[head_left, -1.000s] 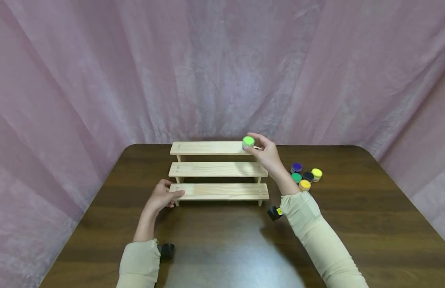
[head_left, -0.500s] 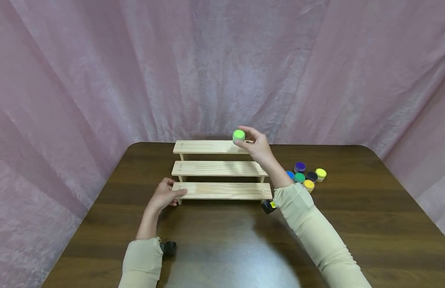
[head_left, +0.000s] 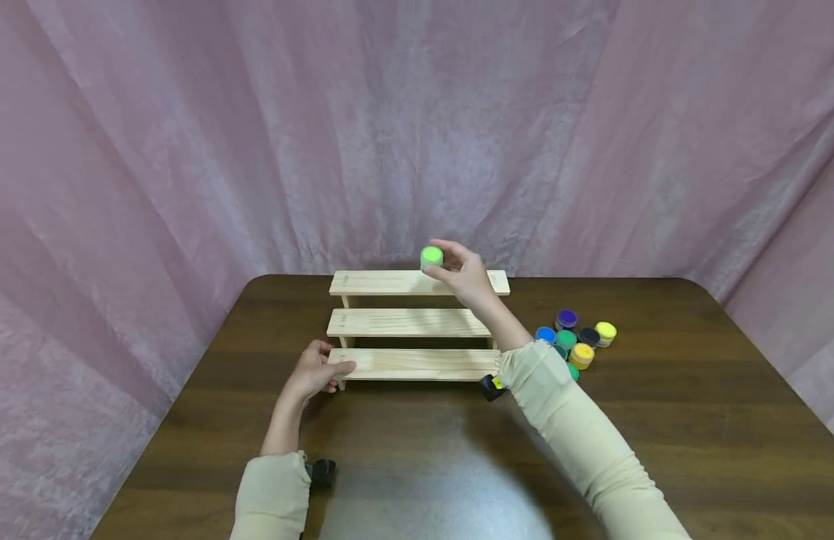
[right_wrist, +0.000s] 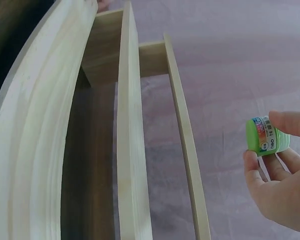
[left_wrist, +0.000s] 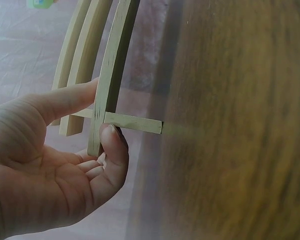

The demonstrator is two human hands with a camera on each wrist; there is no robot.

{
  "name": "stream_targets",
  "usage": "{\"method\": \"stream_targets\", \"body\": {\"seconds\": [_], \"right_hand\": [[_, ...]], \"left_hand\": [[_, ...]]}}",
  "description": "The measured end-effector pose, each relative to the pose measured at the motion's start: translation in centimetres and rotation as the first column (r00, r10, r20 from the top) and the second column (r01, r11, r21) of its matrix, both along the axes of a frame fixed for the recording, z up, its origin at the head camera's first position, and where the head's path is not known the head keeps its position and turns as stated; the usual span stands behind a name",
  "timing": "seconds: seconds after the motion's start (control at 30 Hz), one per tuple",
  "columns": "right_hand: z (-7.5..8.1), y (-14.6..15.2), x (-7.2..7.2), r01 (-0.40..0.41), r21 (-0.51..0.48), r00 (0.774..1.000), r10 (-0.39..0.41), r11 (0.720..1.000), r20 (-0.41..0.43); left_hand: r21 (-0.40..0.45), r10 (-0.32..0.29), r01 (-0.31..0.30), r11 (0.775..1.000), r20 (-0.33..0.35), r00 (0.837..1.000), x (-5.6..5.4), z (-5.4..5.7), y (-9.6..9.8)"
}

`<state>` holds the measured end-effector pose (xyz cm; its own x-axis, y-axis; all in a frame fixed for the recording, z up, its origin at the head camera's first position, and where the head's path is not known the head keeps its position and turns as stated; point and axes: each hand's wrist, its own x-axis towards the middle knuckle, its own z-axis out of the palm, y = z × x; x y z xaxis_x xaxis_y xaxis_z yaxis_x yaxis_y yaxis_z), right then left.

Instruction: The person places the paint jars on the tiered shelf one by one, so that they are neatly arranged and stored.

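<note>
A three-tier wooden step rack (head_left: pixel 417 365) stands on the table. At the left end of its lowest step is my left hand (head_left: pixel 314 371); its thumb lies on top of the board, and in the left wrist view the fingers curl under the board end (left_wrist: pixel 96 142) by the rack's leg. Over the top step, my right hand (head_left: pixel 466 279) pinches a small paint jar (head_left: pixel 431 257) with a bright green lid between thumb and fingers. The right wrist view shows the labelled jar (right_wrist: pixel 267 136) raised apart from the top board (right_wrist: pixel 184 135).
Several paint jars (head_left: pixel 582 355) with blue, green, purple, black and yellow lids cluster on the table right of the rack, partly hidden by my right forearm. A pink curtain (head_left: pixel 417 135) hangs behind the brown table (head_left: pixel 694 390). A small black device (head_left: pixel 322 473) is at each wrist.
My right hand has carried the green-lidded paint jar leftward above the top step, from near its right end toward its middle. The left hand keeps its grip on the lowest step.
</note>
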<state>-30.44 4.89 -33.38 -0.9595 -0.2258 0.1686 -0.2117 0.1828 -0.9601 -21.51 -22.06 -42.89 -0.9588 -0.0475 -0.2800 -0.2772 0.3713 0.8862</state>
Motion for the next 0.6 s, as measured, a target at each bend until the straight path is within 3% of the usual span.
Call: {"method": "stream_targets", "body": {"seconds": [0.4, 0.6], "right_hand": [[-0.3, -1.1, 0.0, -0.008, 0.036, 0.999, 0.009, 0.999, -0.038], [-0.2, -2.0, -0.2, -0.004, 0.028, 0.999, 0.005, 1.000, -0.044]], "left_hand": [[0.001, -0.027, 0.027, 1.000, -0.014, 1.000, -0.3, 0.2, 1.0], [-0.005, -0.027, 0.027, 1.000, -0.015, 1.000, -0.3, 0.3, 0.5]]}}
